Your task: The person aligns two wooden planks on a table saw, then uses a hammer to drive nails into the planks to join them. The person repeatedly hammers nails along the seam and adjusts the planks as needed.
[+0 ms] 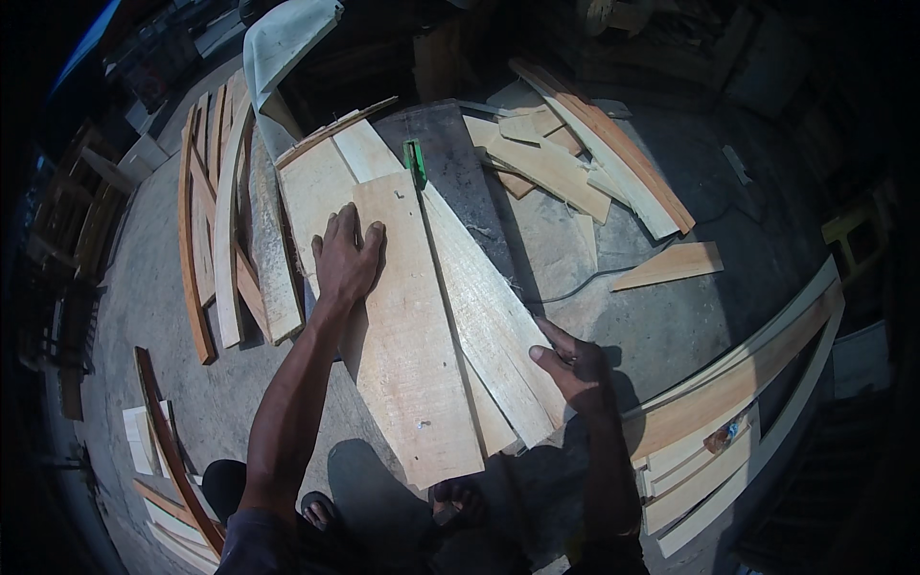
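Left hand: (pixel 350 259) flat and palm down, fingers slightly spread, pressing on a wide board and gripping nothing.
Right hand: (pixel 575 372) partly curled, thumb at the right edge of a narrow pale board; whether the fingers close under it, I cannot tell.
Wide board: (pixel 402 326) lies lengthwise on the bench, its far end short of the bench's far edge, its near end reaching toward the person's feet; nail-like marks dot its face.
Narrow pale board: (pixel 489 316) just right of the wide board, slanting across the bench's right edge.
Green piece: (pixel 414 163) upright by the wide board's far right corner.
Bench: (pixel 446 144) dark top, bare toward its far right corner; a pale sheet (pixel 311 196) covers its left side.
Floor: (pixel 661 316) grey concrete, sunlit, with offcuts (pixel 546 168) beyond the bench's right edge, a thin cable (pixel 585 285), long strips (pixel 230 211) off the left edge and stacked planks (pixel 704 470) at near right.
Room: deep shadow behind the far edge; contents hard to make out.
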`<action>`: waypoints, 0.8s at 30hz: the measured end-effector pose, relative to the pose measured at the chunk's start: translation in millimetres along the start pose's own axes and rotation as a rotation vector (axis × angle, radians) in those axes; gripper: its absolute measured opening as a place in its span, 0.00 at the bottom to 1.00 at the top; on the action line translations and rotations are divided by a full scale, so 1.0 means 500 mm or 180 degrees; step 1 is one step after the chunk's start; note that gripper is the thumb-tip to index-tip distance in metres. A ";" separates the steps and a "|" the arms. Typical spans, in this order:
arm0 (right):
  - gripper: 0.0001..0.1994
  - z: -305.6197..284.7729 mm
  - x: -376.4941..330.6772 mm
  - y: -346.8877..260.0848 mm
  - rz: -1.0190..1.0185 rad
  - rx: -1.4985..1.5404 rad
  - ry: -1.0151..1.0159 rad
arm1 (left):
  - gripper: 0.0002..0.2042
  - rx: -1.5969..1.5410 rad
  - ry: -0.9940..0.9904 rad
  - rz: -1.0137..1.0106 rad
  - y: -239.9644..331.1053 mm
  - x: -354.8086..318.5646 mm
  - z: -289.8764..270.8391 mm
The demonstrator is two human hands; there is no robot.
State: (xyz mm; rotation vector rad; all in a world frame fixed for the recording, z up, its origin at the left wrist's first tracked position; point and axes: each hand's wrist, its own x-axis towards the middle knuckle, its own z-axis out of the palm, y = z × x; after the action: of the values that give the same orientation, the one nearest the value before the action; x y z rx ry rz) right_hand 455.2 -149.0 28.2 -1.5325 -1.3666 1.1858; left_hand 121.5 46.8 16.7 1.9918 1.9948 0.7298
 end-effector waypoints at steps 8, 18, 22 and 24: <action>0.27 -0.001 0.008 0.000 0.0050 -0.0039 -0.0002 | 0.38 -0.0007 -0.0032 -0.0016 0.001 0.007 -0.003; 0.27 0.002 0.014 0.019 0.0244 -0.0031 -0.0007 | 0.38 -0.0023 0.0018 0.0040 -0.009 0.010 0.004; 0.28 0.004 -0.003 -0.001 0.0220 -0.0232 0.0109 | 0.38 -0.0006 0.0009 0.0009 -0.008 0.013 0.003; 0.29 0.009 -0.045 -0.014 -0.0414 -0.0820 0.0624 | 0.37 0.0014 -0.0002 0.0050 -0.007 0.013 0.000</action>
State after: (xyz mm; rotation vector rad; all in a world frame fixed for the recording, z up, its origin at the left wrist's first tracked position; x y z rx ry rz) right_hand 448.8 -170.2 36.8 -1.6601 -1.5036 0.7812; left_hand 118.2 53.5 16.2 2.0123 1.9841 0.7286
